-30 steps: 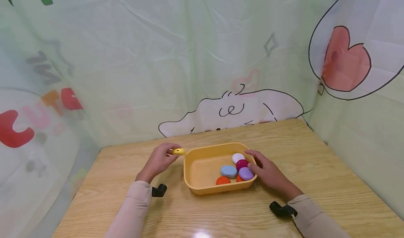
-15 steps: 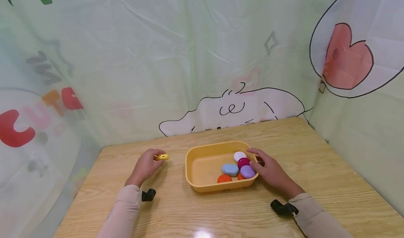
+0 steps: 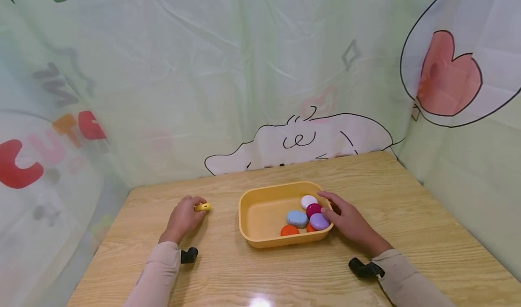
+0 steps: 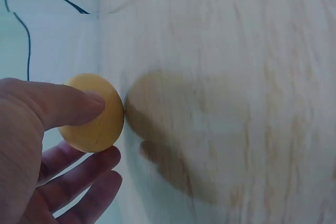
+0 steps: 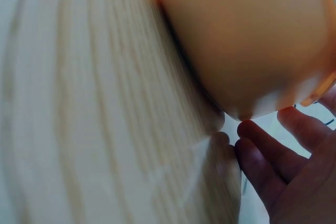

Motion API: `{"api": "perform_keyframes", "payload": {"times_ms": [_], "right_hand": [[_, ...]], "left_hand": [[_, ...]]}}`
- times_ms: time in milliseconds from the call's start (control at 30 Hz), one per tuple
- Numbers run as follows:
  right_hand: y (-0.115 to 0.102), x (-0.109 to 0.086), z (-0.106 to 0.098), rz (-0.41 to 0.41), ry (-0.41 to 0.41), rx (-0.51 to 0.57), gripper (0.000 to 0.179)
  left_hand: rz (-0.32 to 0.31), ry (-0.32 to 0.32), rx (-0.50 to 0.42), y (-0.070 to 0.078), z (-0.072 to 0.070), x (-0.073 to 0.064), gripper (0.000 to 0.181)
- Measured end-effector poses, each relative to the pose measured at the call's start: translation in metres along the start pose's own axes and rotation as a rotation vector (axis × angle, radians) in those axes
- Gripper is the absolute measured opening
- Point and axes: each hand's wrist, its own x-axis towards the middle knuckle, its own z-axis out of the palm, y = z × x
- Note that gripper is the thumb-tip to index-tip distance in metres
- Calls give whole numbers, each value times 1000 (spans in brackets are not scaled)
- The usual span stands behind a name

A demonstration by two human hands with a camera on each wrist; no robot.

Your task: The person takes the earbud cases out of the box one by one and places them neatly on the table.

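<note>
My left hand (image 3: 182, 219) is low over the table at the left, pinching a small rounded yellow case (image 3: 205, 207) between thumb and fingers. A dark slot shows in its edge. In the left wrist view the yellow case (image 4: 97, 135) stands on edge, its side meeting its shadow on the wood. My right hand (image 3: 346, 219) holds the right end of a yellow plastic basin (image 3: 260, 193), thumb over the rim, fingers along the outer wall (image 5: 252, 51). Inside lie a white (image 3: 309, 201), a magenta (image 3: 313, 210), a purple (image 3: 319, 222), a light blue (image 3: 297, 219) and orange rounded pieces (image 3: 289, 230).
The wooden table (image 3: 244, 275) extends around the basin on all sides. A printed cloth curtain (image 3: 183, 94) hangs behind the table and along both sides. Each wrist carries a black camera mount (image 3: 189, 255).
My left hand has carried the yellow case left, away from the basin's left end, and down to the table. My right hand stays at the basin's right end.
</note>
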Motion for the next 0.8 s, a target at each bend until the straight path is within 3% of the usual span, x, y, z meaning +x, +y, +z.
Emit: {"api": "perform_keyframes", "payload": {"times_ms": [233, 533, 800], "right_hand": [[0, 0, 1, 0, 2, 1, 53], [-1, -2, 2, 15, 2, -8, 53], [-1, -2, 1, 19, 7, -10, 53]], "left_hand": [[15, -3, 57, 1, 1, -3, 30], [47, -18, 24, -1, 7, -12, 30], [60, 5, 83, 3, 1, -12, 33]]}}
